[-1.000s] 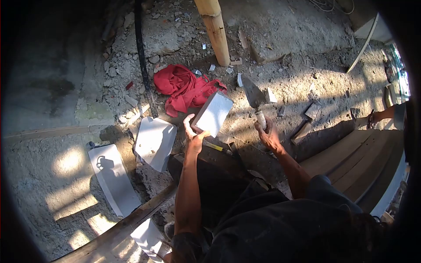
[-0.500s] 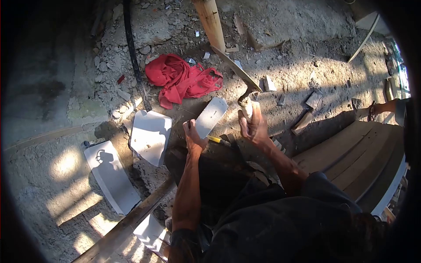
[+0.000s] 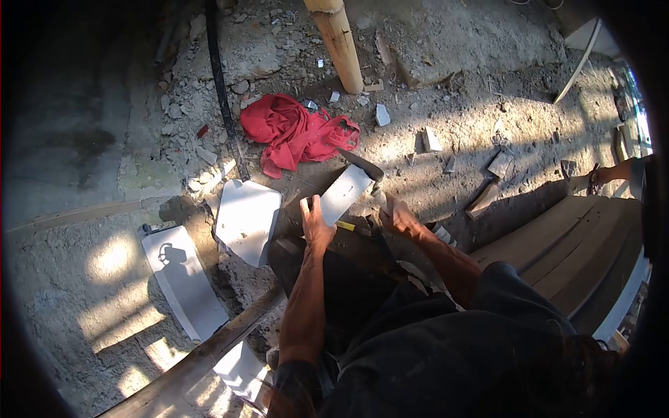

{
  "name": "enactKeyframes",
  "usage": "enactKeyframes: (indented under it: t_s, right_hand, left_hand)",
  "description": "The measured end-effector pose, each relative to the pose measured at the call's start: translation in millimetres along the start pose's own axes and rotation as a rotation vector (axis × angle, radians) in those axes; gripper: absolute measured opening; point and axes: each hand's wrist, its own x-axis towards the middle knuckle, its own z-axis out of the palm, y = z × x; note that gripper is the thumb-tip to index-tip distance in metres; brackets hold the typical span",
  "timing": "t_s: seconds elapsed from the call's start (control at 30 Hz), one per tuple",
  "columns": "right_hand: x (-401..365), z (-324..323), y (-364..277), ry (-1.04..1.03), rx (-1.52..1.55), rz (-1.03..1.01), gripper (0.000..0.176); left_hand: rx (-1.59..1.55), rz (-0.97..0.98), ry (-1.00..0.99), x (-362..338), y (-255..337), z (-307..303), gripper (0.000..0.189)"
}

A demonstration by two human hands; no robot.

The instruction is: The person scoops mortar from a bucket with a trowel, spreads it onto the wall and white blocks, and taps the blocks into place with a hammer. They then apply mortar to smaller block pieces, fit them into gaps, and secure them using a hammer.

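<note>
The left hand (image 3: 318, 224) grasps the near end of a pale block (image 3: 345, 196), which is held out in front of the lap, and the right hand (image 3: 401, 214) is clenched round the handle of a trowel (image 3: 361, 164) whose blade crosses behind the block's far end; whether they touch, I cannot tell. For good control, I would keep the left fingers low and clear of the blade, hold the block steady, and guide the trowel evenly from a loose wrist. To the left, a wooden pole (image 3: 191, 357) slants across, with a white slab (image 3: 247, 221) and a longer slab (image 3: 187, 284) beyond it; brown boards (image 3: 557, 254) lie to the right. Farther out, a red cloth (image 3: 300, 132) is crumpled on rough, rubble-strewn ground (image 3: 453, 111) striped with sun and shadow. Another person's hand (image 3: 608, 174) shows at the right edge, and a bamboo post (image 3: 339, 52) rises at the back.
</note>
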Motion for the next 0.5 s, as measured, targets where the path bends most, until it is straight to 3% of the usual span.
enactKeyframes:
  t_s: [0.03, 0.07, 0.13, 0.23, 0.27, 0.33, 0.4, 0.43, 0.47, 0.5]
  right_hand:
    - [1, 1, 7, -0.090, -0.259, -0.073, 0.027]
    - [20, -11, -6, -0.079, -0.272, -0.091, 0.027]
    - [13, -24, -75, 0.337, -0.175, -0.125, 0.030]
    - [20, -18, -90, 0.542, 0.007, -0.042, 0.030]
    - [3, -10, -67, 0.257, 0.192, 0.120, 0.030]
    - [-15, 40, 49, 0.122, -0.051, 0.273, 0.029]
    - [4, 38, 47, 0.235, -0.506, -0.105, 0.027]
    - [-6, 15, -17, 0.158, -0.148, 0.142, 0.026]
    - [9, -19, -73, 0.093, -0.054, 0.257, 0.024]
    - [25, -27, -74, 0.111, -0.060, 0.232, 0.024]
  left_hand:
    - [0.031, -0.047, -0.034, 0, 2, -4, 0.080]
    - [0.087, -0.008, -0.081, 3, -15, 8, 0.079]
    - [0.039, -0.067, -0.078, -18, -6, 0, 0.077]
    - [0.075, 0.034, -0.030, -2, -12, 8, 0.077]
    - [0.008, -0.004, -0.012, 0, 2, -3, 0.070]
    - [-0.041, -0.064, 0.005, -2, 5, -1, 0.059]
    - [-0.048, -0.015, 0.030, 18, 7, -3, 0.057]
    - [-0.049, -0.014, 0.009, 0, 5, -4, 0.055]
    - [-0.043, -0.040, -0.013, -20, 2, -5, 0.055]
    - [-0.043, -0.013, 0.013, -3, 3, -1, 0.055]
